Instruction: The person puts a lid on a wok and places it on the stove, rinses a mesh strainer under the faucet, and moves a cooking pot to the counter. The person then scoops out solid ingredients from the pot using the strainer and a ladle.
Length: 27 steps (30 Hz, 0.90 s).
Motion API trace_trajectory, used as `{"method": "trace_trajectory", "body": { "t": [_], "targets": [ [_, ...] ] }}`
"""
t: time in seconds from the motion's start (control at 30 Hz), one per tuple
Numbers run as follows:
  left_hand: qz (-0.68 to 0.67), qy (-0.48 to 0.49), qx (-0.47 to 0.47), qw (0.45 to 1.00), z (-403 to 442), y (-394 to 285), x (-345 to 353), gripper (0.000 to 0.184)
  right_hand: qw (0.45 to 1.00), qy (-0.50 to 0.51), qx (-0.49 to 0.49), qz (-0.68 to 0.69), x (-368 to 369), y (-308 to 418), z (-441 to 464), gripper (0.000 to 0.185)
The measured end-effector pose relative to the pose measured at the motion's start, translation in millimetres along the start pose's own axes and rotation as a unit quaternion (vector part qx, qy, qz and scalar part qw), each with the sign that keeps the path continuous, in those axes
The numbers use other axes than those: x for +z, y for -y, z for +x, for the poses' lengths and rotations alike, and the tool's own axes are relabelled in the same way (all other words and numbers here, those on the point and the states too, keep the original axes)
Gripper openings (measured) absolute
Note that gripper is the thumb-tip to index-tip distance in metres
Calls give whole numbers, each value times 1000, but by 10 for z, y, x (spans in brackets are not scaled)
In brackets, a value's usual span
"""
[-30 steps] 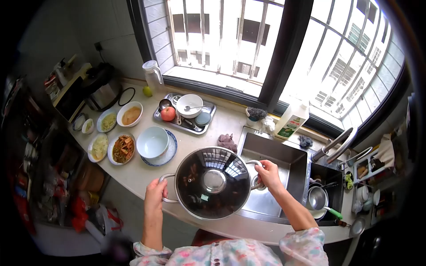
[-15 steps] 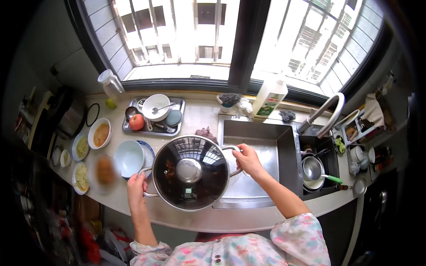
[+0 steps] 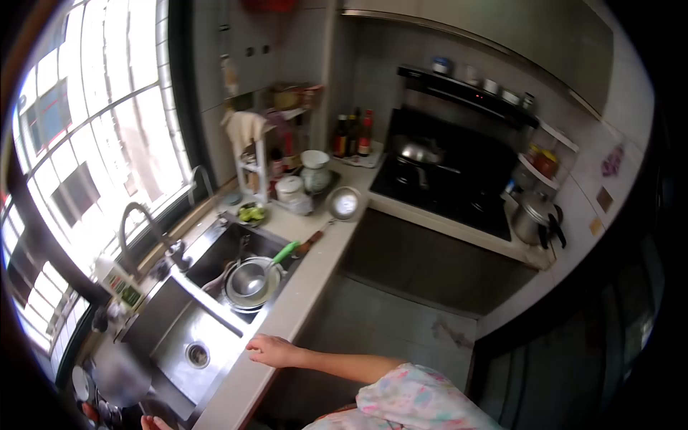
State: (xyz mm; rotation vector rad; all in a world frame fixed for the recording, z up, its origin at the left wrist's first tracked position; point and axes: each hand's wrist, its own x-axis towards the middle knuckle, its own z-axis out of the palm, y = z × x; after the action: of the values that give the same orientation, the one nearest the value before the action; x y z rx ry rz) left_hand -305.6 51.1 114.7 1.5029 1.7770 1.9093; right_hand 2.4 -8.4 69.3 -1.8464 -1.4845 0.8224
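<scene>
One sink (image 3: 165,351) slants up-right beside the right hand (image 3: 272,351).

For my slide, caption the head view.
Right hand at the counter beside the sink, left hand partly in view.

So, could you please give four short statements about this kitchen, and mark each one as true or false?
1. The pan with the green handle lies in the smaller basin. True.
2. The right hand grips the white bottle. False: it is by the counter's edge, apart from the bottle.
3. A drain shows in the larger basin. True.
4. The pot with black handles stands left of the stove. False: it stands on the right.
</scene>
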Motion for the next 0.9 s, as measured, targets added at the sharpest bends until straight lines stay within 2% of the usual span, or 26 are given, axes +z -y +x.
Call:
{"method": "trace_trajectory", "body": {
  "t": [0.03, 0.07, 0.13, 0.27, 0.3, 0.37, 0.47, 0.57, 0.67, 0.8, 0.83, 0.9],
  "targets": [
    [23, 67, 15, 997, -249, -126, 235, 23, 999, -16, 23, 19, -259, -214, -284, 34],
    [-37, 135, 37, 989, -526, -272, 483, 21, 998, -62, 24, 15, -504, -426, -572, 33],
    [-162, 225, 15, 961, -1189, -519, 1007, 20, 989, -133, 57, 30, -944, -896, -1112, 29],
    [-379, 391, -54, 837, -2469, -1138, 1900, 19, 948, -283, 145, 23, -1907, -1374, -2268, 28],
    [-318, 483, -115, 808, -2701, -1818, 1655, 19, 936, -304, 171, 48, -2103, -1464, -2541, 29],
    [-347, 567, -56, 745, -3244, -2249, 1735, 17, 901, -369, 198, 116, -2321, -1695, -3016, 31],
    [-298, 699, -93, 643, -3885, -2958, 1772, 19, 860, -413, 257, 153, -2478, -2186, -3562, 34],
    [-293, 760, -121, 567, -4572, -3296, 2092, 17, 820, -451, 290, 197, -2800, -2402, -4024, 33],
    [-282, 796, -98, 527, -5219, -3774, 2385, 16, 791, -522, 262, 182, -3239, -2848, -4418, 32],
    [-286, 848, -101, 434, -6224, -4568, 2627, 20, 702, -640, 288, 123, -3979, -3355, -5173, 29],
    [-285, 869, -107, 391, -6509, -4779, 2627, 22, 680, -673, 279, 82, -4099, -3592, -5434, 29],
    [-247, 912, -104, 312, -7021, -5232, 2507, 25, 616, -714, 297, 152, -4339, -3493, -5896, 25]
  ]
}}
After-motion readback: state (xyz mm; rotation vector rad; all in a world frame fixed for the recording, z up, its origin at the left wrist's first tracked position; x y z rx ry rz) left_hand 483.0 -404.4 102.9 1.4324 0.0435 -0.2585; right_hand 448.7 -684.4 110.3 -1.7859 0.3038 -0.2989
